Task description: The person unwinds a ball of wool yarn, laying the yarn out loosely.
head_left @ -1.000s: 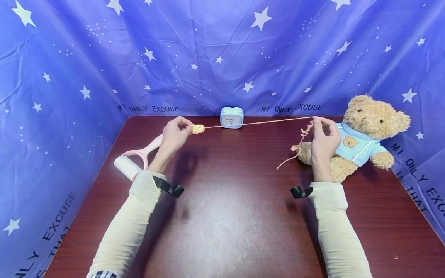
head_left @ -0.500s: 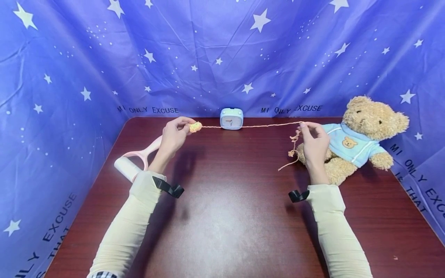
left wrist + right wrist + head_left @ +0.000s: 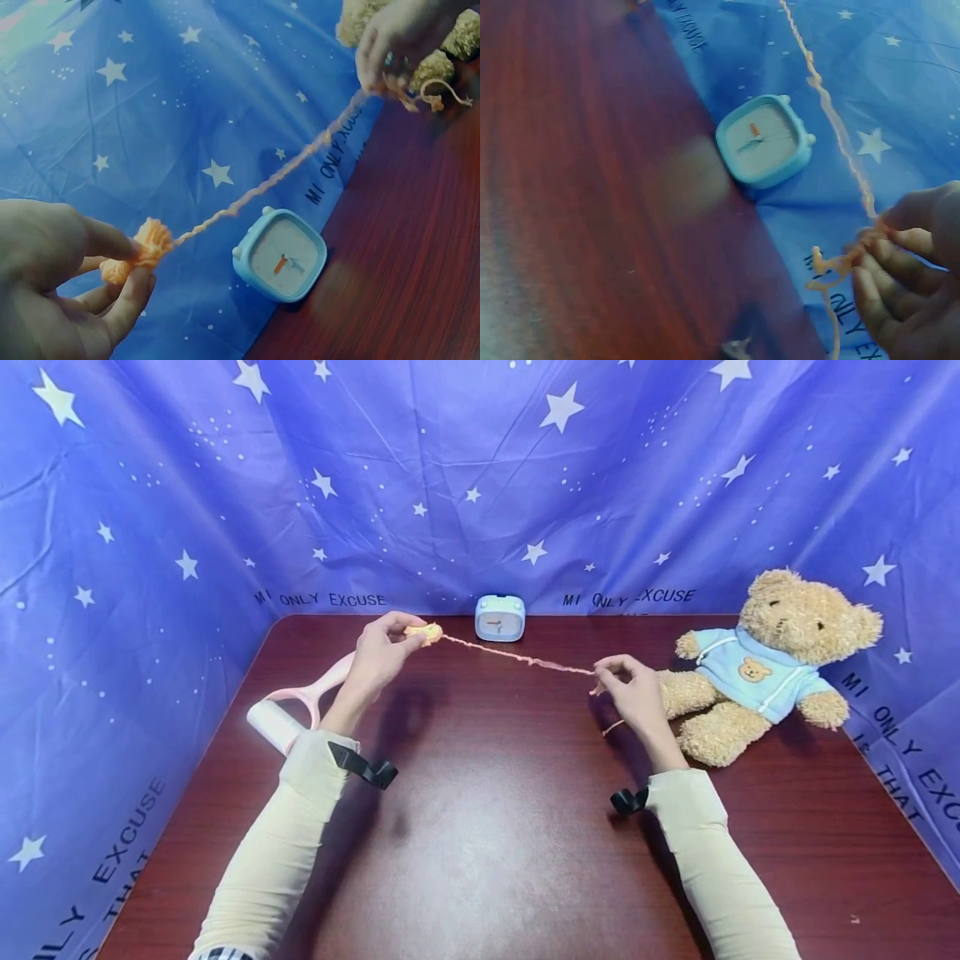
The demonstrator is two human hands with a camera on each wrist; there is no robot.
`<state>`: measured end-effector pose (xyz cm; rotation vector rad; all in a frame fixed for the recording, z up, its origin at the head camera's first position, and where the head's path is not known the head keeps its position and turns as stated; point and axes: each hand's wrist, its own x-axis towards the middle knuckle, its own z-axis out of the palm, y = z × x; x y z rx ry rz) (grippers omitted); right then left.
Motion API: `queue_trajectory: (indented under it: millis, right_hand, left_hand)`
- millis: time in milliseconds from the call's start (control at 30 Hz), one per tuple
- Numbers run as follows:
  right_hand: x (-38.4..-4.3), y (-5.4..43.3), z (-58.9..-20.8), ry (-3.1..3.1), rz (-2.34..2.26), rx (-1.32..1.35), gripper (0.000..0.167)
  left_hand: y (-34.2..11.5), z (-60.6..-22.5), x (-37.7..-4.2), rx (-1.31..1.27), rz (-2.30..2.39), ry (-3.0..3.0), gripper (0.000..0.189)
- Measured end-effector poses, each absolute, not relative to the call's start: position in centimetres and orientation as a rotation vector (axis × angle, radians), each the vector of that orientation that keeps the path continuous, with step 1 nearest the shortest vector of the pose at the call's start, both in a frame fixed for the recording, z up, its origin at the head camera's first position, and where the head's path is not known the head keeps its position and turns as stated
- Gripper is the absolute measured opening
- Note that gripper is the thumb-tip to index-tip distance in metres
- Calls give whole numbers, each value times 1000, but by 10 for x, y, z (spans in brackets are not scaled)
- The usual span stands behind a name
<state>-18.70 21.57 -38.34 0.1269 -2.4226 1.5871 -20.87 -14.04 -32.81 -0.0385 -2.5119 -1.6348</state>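
My left hand point(image 3: 378, 652) pinches a small orange-yellow yarn bundle point(image 3: 154, 241) between thumb and fingers, above the back left of the table. From the bundle a peach yarn strand point(image 3: 510, 654) runs across to my right hand point(image 3: 637, 697), sloping down to the right. It looks twisted, with a few small bumps along its length. The fingertips of my right hand grip the strand's other end, in front of the teddy bear. Below those fingers dangles a loose, kinked yarn tail point(image 3: 829, 300), partly hidden behind the hand in the head view.
A light blue alarm clock point(image 3: 500, 618) stands at the table's back edge, behind the strand. The teddy bear point(image 3: 757, 668) in a blue hoodie sits at right. Left of my left forearm lies a lint roller point(image 3: 276, 723) with a pink handle. A starry blue curtain point(image 3: 450, 468) surrounds the table.
My right hand has moved left and down, away from the bear. The strand, thin and nearly level before, now spans a shorter gap, slopes and looks thicker. My left hand has hardly moved.
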Motion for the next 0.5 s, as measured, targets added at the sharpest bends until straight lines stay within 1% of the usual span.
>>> queue_trajectory:
  millis: [167, 300, 500]
  right_hand:
    - [-196, 218, -412, -2645, 1335, 172, 15]
    - [-194, 212, -413, -2686, 1250, 199, 14]
    - [-195, 190, -408, -2649, 1310, 253, 14]
  left_hand:
    - [-137, -327, -209, -66, -1698, -2513, 29]
    - [-135, -324, -207, -83, -1741, -2525, 33]
    - [-134, -325, -207, -134, -1780, -2508, 28]
